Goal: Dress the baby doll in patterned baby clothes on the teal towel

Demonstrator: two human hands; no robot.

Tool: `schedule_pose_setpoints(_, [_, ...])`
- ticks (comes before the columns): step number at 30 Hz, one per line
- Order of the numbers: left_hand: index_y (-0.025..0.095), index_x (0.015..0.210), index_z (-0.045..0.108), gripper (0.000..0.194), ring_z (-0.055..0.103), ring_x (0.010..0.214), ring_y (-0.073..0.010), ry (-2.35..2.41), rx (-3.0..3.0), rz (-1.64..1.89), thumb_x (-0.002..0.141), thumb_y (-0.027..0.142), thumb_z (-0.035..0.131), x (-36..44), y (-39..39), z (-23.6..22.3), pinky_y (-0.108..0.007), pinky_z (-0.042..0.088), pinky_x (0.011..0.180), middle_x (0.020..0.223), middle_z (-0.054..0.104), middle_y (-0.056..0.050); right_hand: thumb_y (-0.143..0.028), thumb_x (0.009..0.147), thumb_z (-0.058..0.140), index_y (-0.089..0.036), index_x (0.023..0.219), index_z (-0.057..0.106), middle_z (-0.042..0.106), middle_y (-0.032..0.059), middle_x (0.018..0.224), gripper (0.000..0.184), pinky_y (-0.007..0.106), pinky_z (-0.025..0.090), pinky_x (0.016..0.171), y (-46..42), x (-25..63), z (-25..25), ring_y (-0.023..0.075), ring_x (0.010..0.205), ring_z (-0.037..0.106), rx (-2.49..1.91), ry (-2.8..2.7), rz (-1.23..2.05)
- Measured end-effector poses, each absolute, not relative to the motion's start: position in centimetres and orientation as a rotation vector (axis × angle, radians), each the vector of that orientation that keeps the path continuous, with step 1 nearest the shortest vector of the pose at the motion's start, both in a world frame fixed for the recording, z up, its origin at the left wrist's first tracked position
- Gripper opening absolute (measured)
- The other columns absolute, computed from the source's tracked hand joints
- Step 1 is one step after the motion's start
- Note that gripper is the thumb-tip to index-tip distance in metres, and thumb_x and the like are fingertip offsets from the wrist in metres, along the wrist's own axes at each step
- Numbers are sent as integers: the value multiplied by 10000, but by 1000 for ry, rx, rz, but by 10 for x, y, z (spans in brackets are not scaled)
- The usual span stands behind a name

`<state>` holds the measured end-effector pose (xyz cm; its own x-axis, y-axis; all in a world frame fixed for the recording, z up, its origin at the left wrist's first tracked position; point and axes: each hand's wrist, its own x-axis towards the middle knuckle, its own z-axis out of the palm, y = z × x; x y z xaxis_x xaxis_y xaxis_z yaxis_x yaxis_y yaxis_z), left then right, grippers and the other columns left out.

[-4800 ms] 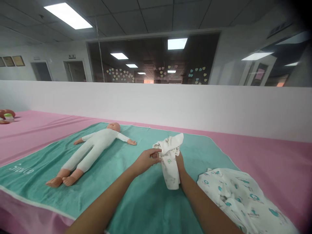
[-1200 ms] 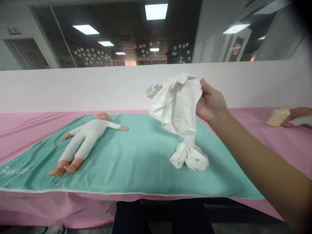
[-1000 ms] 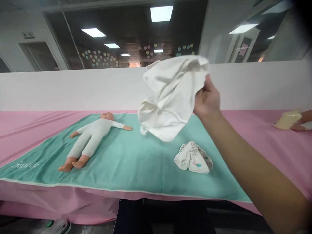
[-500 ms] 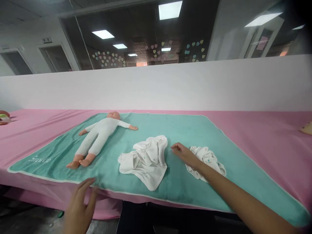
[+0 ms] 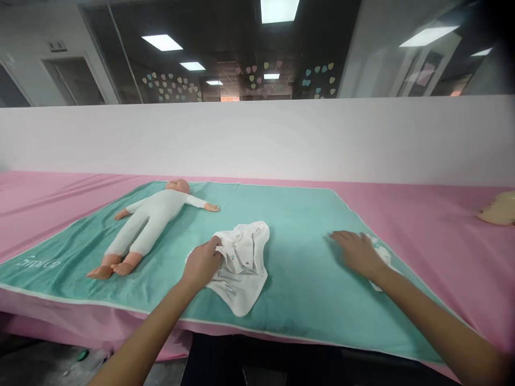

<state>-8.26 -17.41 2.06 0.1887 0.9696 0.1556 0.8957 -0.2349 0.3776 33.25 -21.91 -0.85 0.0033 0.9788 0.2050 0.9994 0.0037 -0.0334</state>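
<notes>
Dark-clothed legs are at the near edge, below the hanging pink cover. A green towel lies on the cover. The white garment lies near the towel's middle, spread unevenly, its narrow end towards the near edge. The left hand touches the garment's left side, fingers bent; whether fabric is pinched cannot be told. The right hand, blurred, is over the towel's right part, fingers extended to the left. A printed cloth lies beside it at right, partly hidden by hand and forearm. The doll lies face up at left, head at the far end, arms out. Beyond the cover stands a white wall, with a window above
</notes>
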Motion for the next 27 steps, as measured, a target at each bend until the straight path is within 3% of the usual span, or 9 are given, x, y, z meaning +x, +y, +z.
schedule_pose_setpoints(3, [221, 836, 465, 72, 533, 707, -154, 1524, 2114, 790, 791, 253, 419, -70, -194, 58, -241, 398, 621, 747, 552, 25, -305, 817, 454, -261, 1345, 335, 384, 73, 1393, 543, 446, 323, 1024, -224, 257, 21, 247, 1266, 363, -1622, -2198, 140])
schedule_pose_setpoints(6, [219, 798, 471, 117, 499, 656, -132, 1315, 2088, 840, 808, 329, 433, -58, -225, 103, -223, 382, 568, 727, 534, 37, -473, 755, 586, -282, 1399, 182, 197, 70, 1480, 784, 438, 311, 1033, -234, 179, 58, 254, 1334, 233, -1126, -2241, 166])
schedule_pose_setpoints(8, [217, 798, 493, 117, 504, 664, -135, 1232, 2119, 772, 798, 325, 447, -55, -244, 128, -229, 388, 569, 745, 554, 29, -407, 802, 559, -308, 1345, 292, 244, 60, 1461, 613, 472, 239, 1057, -241, 145, 80, 251, 1325, 247, -849, -2278, 48])
schedule_pose_setpoints(10, [214, 766, 506, 128, 515, 678, -141, 1225, 2168, 704, 786, 335, 470, -58, -260, 144, -236, 393, 577, 761, 572, 20, -294, 864, 478, -317, 1237, 423, 423, 41, 1348, 378, 439, 285, 1024, -248, 127, 98, 207, 1226, 395, -694, -2285, 62])
schedule_pose_setpoints(13, [198, 657, 455, 214, 493, 638, -126, 1366, 2198, 818, 772, 373, 498, -73, -275, 153, -229, 368, 544, 741, 562, 22, -302, 882, 453, -271, 1092, 519, 614, 19, 1033, 222, 320, 425, 816, -259, 123, 116, 153, 907, 558, -771, -2187, 309])
schedule_pose_setpoints(16, [192, 628, 409, 291, 463, 575, -113, 1546, 2097, 970, 737, 428, 541, -86, -288, 161, -218, 339, 491, 666, 516, 31, -424, 844, 499, -222, 925, 581, 613, 1, 830, 233, 259, 408, 638, -273, 127, 132, 132, 706, 526, -932, -2139, 575])
schedule_pose_setpoints(19, [193, 653, 424, 274, 458, 550, -107, 1659, 2002, 1076, 709, 421, 563, -93, -305, 181, -209, 345, 487, 606, 480, 42, -463, 790, 553, -193, 772, 587, 563, -11, 736, 273, 229, 363, 554, -291, 133, 152, 117, 643, 480, -982, -2217, 835])
schedule_pose_setpoints(23, [194, 706, 465, 204, 455, 554, -99, 1707, 2092, 1234, 705, 376, 558, -105, -323, 204, -194, 346, 500, 629, 510, 47, -406, 725, 634, -181, 676, 541, 506, -18, 730, 248, 222, 350, 552, -317, 148, 173, 107, 645, 456, -854, -2194, 1005])
schedule_pose_setpoints(27, [234, 745, 581, 124, 492, 577, -132, 1689, 2488, 921, 673, 333, 562, -131, -329, 206, -210, 330, 516, 633, 567, 41, -366, 652, 700, -191, 680, 458, 452, -43, 660, 299, 202, 320, 485, -333, 168, 174, 84, 558, 429, -796, -1977, 1198])
